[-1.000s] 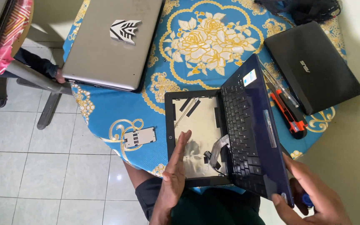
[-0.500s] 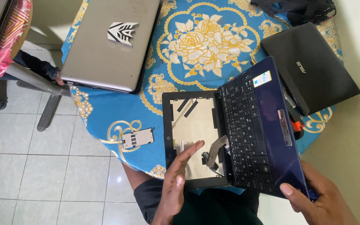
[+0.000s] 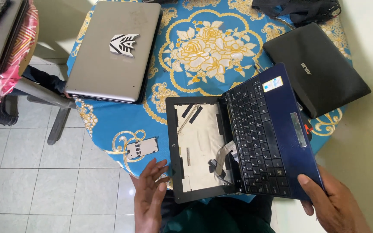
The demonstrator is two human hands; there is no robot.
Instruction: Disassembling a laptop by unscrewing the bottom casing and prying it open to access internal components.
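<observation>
A small dark blue laptop [image 3: 273,133] lies opened out over the near edge of the table, its keyboard half on the right. Its lid [image 3: 197,146] on the left has no screen panel: a black frame around a pale backing with loose ribbon cables. My right hand [image 3: 331,205] grips the blue base at its near right corner. My left hand [image 3: 150,194] hovers with fingers spread just off the lid's near left corner, holding nothing.
A blue floral tablecloth [image 3: 203,47] covers the round table. On it lie a closed silver laptop [image 3: 113,51] with a sticker, a closed black laptop [image 3: 316,67], a small metal cover plate [image 3: 142,148] and a black bag [image 3: 298,8]. Tiled floor lies left; a pink-clothed table [image 3: 5,56] stands far left.
The blue laptop has swung flatter and shifted right in my right hand. My left hand has come off the lid and drawn back to the left, fingers apart.
</observation>
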